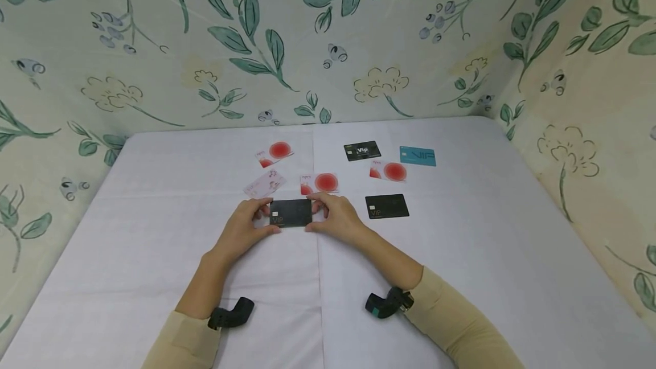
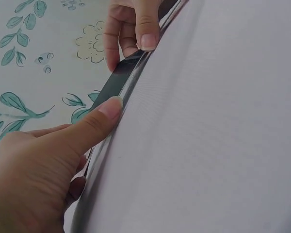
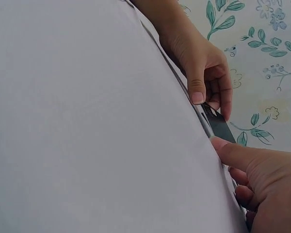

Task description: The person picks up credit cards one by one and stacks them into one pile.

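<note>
Both hands hold one black VIP card [image 1: 290, 213] by its two short ends, low over the white table in the head view. My left hand [image 1: 245, 225] pinches the left end, thumb at the near corner and index finger at the far corner. On the opposite end my right hand [image 1: 338, 218] grips in the same way. In the left wrist view the card [image 2: 115, 80] shows as a dark tilted strip between the two thumbs. The right wrist view shows the card's dark face [image 3: 219, 125] with its light chip near the left thumb.
Just beyond the hands lie a red-and-white card [image 1: 326, 183], a pale pink card [image 1: 264, 184] and another red-circle card [image 1: 279, 150]. To the right are a second black VIP card [image 1: 387, 206], a red-circle card [image 1: 394, 171], a black Vip card [image 1: 362, 151] and a blue card [image 1: 417, 156].
</note>
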{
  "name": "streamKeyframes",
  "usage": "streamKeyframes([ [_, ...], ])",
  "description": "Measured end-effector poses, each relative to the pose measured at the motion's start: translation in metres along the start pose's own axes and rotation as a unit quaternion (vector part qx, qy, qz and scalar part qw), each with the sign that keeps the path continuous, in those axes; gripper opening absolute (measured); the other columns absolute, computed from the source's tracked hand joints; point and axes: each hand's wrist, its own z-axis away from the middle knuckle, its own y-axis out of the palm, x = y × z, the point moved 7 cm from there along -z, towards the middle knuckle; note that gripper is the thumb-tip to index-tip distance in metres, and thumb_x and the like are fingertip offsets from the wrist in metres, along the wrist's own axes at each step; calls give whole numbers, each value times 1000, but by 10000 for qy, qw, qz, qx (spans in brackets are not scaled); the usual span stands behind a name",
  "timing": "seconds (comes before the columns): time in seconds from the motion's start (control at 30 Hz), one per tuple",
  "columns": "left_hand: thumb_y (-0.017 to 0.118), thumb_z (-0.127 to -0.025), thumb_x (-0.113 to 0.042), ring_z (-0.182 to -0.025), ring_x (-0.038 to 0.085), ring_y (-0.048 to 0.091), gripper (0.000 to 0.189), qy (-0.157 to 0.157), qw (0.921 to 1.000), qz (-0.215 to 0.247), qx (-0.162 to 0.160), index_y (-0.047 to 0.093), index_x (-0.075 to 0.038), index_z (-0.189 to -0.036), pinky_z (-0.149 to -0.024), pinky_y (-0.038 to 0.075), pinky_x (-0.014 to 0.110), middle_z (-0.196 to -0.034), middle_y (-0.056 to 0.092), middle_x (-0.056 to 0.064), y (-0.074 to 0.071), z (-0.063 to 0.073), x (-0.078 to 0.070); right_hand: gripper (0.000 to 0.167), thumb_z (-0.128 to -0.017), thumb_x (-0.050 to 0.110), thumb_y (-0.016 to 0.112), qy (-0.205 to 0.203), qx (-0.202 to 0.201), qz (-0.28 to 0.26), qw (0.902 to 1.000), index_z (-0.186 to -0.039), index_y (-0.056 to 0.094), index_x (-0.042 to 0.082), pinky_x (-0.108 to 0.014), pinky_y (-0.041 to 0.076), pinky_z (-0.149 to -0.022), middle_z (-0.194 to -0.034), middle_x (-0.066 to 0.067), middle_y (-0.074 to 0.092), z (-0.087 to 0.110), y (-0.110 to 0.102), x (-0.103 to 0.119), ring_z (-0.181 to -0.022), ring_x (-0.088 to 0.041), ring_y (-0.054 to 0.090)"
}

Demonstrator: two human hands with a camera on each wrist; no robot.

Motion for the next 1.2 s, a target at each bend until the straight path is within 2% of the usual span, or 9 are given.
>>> streamKeyframes([
  [0.17, 86, -66, -23, -87, 16, 48, 67, 261, 9995, 62, -162, 58, -4, -123, -76, 42, 33, -95, 57, 2, -2, 1, -2, 62, -66, 22, 87, -106, 106, 42, 9999, -121, 61, 7, -21, 40, -63, -84, 5, 59, 0, 0, 1, -70, -9, 47],
  [0.4, 88, -61, -24, -84, 15, 48, 64, 643, 9971, 140, -385, 61, -4, -115, -75, 42, 30, -92, 58, 1, -5, 1, -8, 62, -69, 27, 85, -540, 285, 590, 9964, -121, 60, 5, -25, 42, -73, -90, 4, 59, 4, -8, 10, -80, -11, 48],
  [0.63, 90, -57, -26, -81, 15, 53, 62, 1193, 9915, 56, -508, 64, -4, -108, -75, 44, 31, -87, 59, -1, -10, 3, -19, 61, -71, 29, 83, -836, 426, 731, 9929, -121, 60, 3, -28, 44, -79, -92, 1, 58, 10, -16, 20, -87, -15, 50],
  [0.8, 90, -57, -27, -82, 14, 52, 60, 1300, 9904, -30, -480, 64, -6, -107, -74, 43, 30, -86, 60, -2, -12, 5, -27, 58, -72, 30, 83, -889, 549, 759, 9916, -120, 61, 5, -31, 46, -84, -91, 2, 58, 14, -21, 21, -93, -17, 52],
  [1.2, 90, -59, -28, -82, 14, 51, 60, 1437, 9890, -125, -322, 64, -8, -109, -70, 45, 31, -86, 59, -4, -10, 6, -40, 58, -71, 32, 83, -913, 615, 802, 9907, -118, 62, 6, -26, 45, -74, -84, 5, 55, 23, -35, 22, -89, -15, 53],
])
